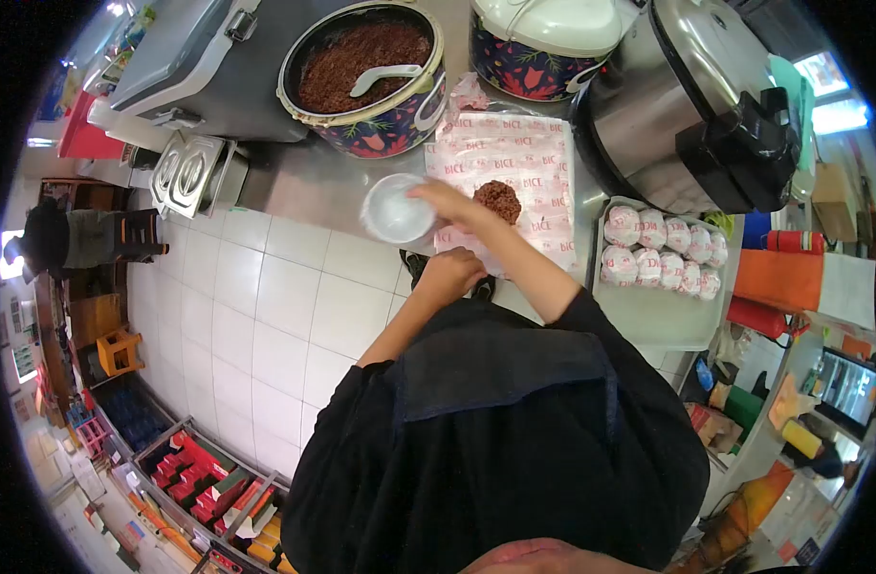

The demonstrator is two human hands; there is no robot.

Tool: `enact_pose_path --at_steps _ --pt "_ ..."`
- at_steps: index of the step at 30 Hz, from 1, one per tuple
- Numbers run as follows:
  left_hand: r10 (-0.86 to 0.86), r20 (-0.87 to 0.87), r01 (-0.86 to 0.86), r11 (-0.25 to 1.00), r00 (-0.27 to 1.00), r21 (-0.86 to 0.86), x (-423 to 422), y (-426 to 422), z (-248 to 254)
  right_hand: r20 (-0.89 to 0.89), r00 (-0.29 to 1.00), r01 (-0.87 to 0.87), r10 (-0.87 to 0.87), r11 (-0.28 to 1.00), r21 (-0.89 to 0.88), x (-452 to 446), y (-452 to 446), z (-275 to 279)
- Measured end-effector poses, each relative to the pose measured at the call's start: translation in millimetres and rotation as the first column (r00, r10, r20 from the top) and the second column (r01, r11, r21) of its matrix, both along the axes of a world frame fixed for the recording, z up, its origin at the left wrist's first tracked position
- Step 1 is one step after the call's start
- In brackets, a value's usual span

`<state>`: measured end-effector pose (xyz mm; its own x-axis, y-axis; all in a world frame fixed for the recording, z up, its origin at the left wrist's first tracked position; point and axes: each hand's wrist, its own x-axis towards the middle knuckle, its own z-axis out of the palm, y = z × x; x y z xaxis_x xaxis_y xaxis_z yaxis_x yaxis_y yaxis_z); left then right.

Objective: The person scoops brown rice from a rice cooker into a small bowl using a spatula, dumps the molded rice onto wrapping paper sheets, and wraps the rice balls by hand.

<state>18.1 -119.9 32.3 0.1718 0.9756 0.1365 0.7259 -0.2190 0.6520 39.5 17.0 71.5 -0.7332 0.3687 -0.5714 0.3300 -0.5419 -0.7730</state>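
My right hand (448,204) reaches across to the left, its fingers closed on the rim of a small translucent plastic bowl (396,212), slightly blurred. My left hand (451,275) is curled beside the lower left edge of a stack of printed wrapping paper (543,153). What its fingers hold, if anything, is hidden. A round mound of reddish-brown rice (497,203) lies on the paper, just right of my right hand. Beyond the bowl stands a flower-patterned pot (381,143) full of the same rice, with a white rice paddle (384,77) resting in it.
Several paper-wrapped rounds (646,268) sit in a tray (653,320) at right. Behind it stands a large steel cooker (639,91). A lidded flowered pot (534,62) is at the back. Steel containers (191,182) and a grey cooler box (199,86) occupy the left.
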Motion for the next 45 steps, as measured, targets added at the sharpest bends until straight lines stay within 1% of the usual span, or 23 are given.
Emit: enact_pose_path --at_steps 2,5,7,9,13,14,16,19,21,22,23,24,25,29,31,32,33,35,37,39,41,43,45 --pt "0.016 0.006 -0.016 0.999 1.0 0.034 1 -4 -5 0.048 0.993 -0.118 0.11 0.963 0.242 -41 -5 -55" --pt "0.048 0.01 -0.048 0.998 0.999 0.05 -2 -8 2 0.085 0.979 -0.203 0.184 0.905 0.375 -55 -10 -67" --pt "0.065 0.013 -0.066 0.997 0.998 0.034 -6 -10 6 0.136 0.974 -0.22 0.182 0.904 0.366 -23 -7 -29" --pt "0.072 0.031 -0.074 0.996 0.997 0.05 -8 -9 4 -0.031 0.985 -0.046 0.17 0.428 0.903 17 4 -27" --pt "0.095 0.024 -0.096 0.994 0.995 0.057 -12 4 16 0.297 0.858 -0.482 0.419 0.457 0.747 122 20 50" --pt "0.073 0.017 -0.074 0.994 0.997 0.076 -15 10 16 0.302 0.858 -0.484 0.415 0.458 0.746 142 18 47" --pt "0.089 0.0 -0.089 0.995 0.996 0.046 -18 23 30 0.381 0.889 -0.428 0.254 0.168 0.888 170 14 30" --pt "0.117 -0.036 -0.117 0.993 0.992 0.002 -17 41 47 0.393 0.901 -0.428 0.183 0.235 0.872 171 29 25" --pt "0.408 -0.008 -0.335 0.76 0.913 0.558 -7 51 59 0.373 0.911 -0.41 0.174 0.31 0.858 168 43 26" --pt "0.401 -0.004 -0.325 0.747 0.916 0.58 4 43 54 0.375 0.91 -0.413 0.175 0.353 0.839 164 54 20" --pt "0.217 0.042 -0.204 0.81 0.975 0.549 9 38 28 0.375 0.909 -0.416 0.181 0.395 0.819 158 66 13" --pt "0.127 -0.064 -0.077 0.855 0.99 0.513 20 35 29 0.356 0.911 -0.402 0.21 0.253 0.88 155 77 6" --pt "0.034 -0.164 0.046 0.886 0.986 0.461 32 34 31 0.352 0.91 -0.401 0.219 0.247 0.882 149 89 -3" --pt "0.143 -0.275 -0.092 0.977 0.951 0.191 51 31 -3 0.539 0.841 -0.54 0.045 0.099 0.836 108 124 -29" --pt "0.174 -0.438 -0.115 0.981 0.882 0.158 52 31 -10 0.265 0.964 -0.26 0.014 -0.157 0.953 90 129 -38" --pt "0.185 -0.44 -0.124 0.979 0.879 0.163 49 33 -13 0.437 0.899 -0.433 0.03 -0.091 0.897 83 132 -41" --pt "0.17 -0.413 -0.106 0.979 0.895 0.173 46 36 -11 0.432 0.901 -0.426 0.038 -0.101 0.899 77 136 -38" --pt "0.162 -0.389 -0.097 0.978 0.907 0.183 37 41 -10 0.559 0.829 -0.559 0.022 0.083 0.825 67 142 -33" --pt "0.008 -0.403 0.057 0.987 0.915 0.149 27 48 -12 0.547 0.835 -0.55 0.062 0.104 0.828 60 157 -43" --pt "-0.037 -0.4 0.104 0.984 0.916 0.148 17 54 -15 0.576 0.758 -0.586 0.306 -0.07 0.807 58 170 -45" --pt "-0.162 -0.403 0.243 0.957 0.901 0.157 7 60 -15 0.482 0.817 -0.488 0.318 -0.064 0.87 59 170 -42" --pt "-0.192 -0.368 0.269 0.948 0.91 0.172 1 64 -15 0.433 0.837 -0.499 0.335 0.143 0.855 57 165 -31" --pt "-0.226 -0.329 0.297 0.937 0.917 0.184 -3 68 -16 0.395 0.842 -0.46 0.368 0.107 0.881 65 153 -21"
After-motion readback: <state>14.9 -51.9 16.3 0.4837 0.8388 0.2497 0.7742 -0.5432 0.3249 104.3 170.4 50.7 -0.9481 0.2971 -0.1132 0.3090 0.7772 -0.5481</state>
